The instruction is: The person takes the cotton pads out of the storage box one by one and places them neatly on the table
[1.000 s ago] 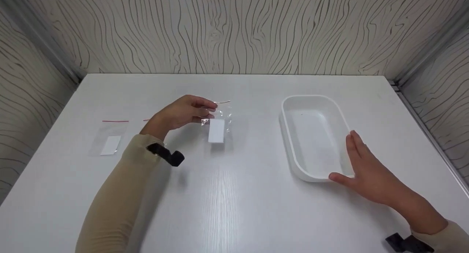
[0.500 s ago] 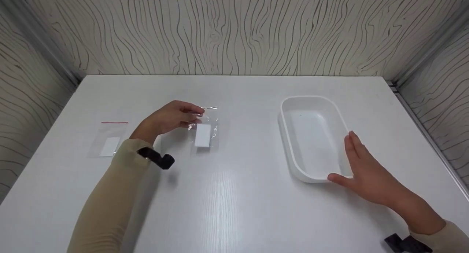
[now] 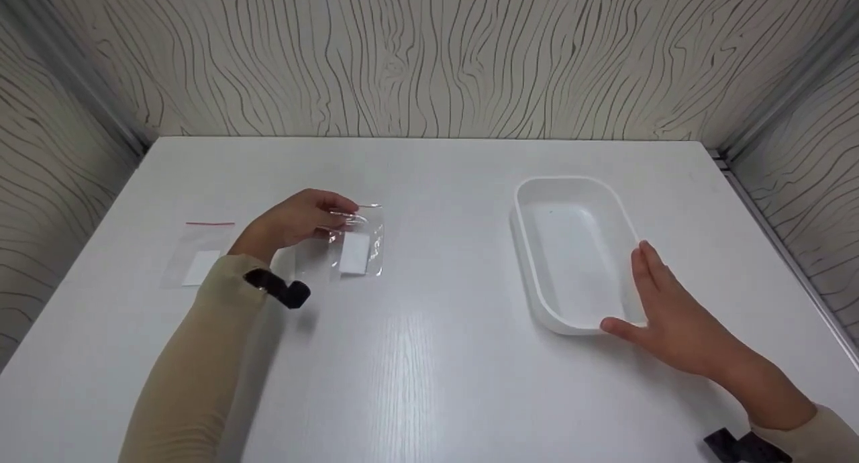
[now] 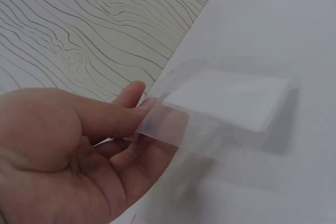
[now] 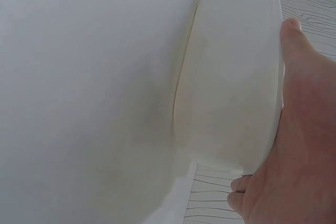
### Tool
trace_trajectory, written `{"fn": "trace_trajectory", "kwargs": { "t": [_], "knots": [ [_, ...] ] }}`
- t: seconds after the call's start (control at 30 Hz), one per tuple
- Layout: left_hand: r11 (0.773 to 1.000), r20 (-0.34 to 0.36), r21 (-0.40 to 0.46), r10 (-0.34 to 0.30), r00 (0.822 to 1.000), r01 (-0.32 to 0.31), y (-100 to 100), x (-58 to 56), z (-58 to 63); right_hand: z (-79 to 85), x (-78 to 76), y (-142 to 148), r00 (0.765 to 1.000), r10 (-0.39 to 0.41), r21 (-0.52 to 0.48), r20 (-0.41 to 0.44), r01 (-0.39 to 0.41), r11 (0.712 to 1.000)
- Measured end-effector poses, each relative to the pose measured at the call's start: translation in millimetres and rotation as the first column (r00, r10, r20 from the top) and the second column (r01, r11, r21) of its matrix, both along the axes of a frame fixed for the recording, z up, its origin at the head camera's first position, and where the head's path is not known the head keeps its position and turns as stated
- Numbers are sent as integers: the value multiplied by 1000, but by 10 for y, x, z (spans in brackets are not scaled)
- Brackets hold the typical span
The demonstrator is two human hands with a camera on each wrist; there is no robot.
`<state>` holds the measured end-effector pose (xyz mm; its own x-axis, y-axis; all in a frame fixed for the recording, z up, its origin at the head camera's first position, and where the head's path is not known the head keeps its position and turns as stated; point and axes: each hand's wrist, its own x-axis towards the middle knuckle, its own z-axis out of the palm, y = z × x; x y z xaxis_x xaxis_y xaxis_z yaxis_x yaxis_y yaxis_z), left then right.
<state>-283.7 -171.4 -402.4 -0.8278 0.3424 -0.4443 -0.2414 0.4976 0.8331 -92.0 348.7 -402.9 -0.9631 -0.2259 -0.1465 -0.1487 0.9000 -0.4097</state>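
My left hand point(image 3: 292, 223) pinches the upper left part of a clear zip bag point(image 3: 374, 248) between thumb and fingers. Inside that bag is a flat white rectangular piece point(image 3: 354, 253). In the left wrist view the bag point(image 4: 226, 145) is blurred, hanging from the fingertips with the white piece point(image 4: 226, 98) showing through. On the right, my right hand point(image 3: 681, 322) rests against the near right corner of a white plastic tray point(image 3: 527, 248), fingers straight along its side and thumb on the near rim. In the right wrist view the tray's outer wall point(image 5: 231, 77) fills the middle.
Left of my left arm, another zip bag point(image 3: 184, 248) with a red seal strip lies flat, holding a white piece point(image 3: 201, 267) partly covered by the sleeve. Clear plastic point(image 3: 310, 260) shows on the white table point(image 3: 429, 369) below my left hand. A wood-patterned wall point(image 3: 429, 60) stands behind.
My left hand has moved left and slightly toward me, carrying the zip bag with it, close to the plastic on the table. The right hand and tray have stayed put.
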Motion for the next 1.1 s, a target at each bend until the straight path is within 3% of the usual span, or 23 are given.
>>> {"fn": "trace_trajectory", "kwargs": {
  "t": [0.33,0.7,1.1],
  "knots": [
    [999,36,11,-32,999,31,-24,12,-39,10,13,-6,1000,5,-24,-2,-5,1000],
    [997,54,-77,-7,999,11,23,33,-44,3,14,-9,1000,12,-23,-5,-12,1000],
    [990,97,-133,-38,995,51,99,91,119,17,12,-8,1000,12,-28,-6,-12,1000]
  ]
}}
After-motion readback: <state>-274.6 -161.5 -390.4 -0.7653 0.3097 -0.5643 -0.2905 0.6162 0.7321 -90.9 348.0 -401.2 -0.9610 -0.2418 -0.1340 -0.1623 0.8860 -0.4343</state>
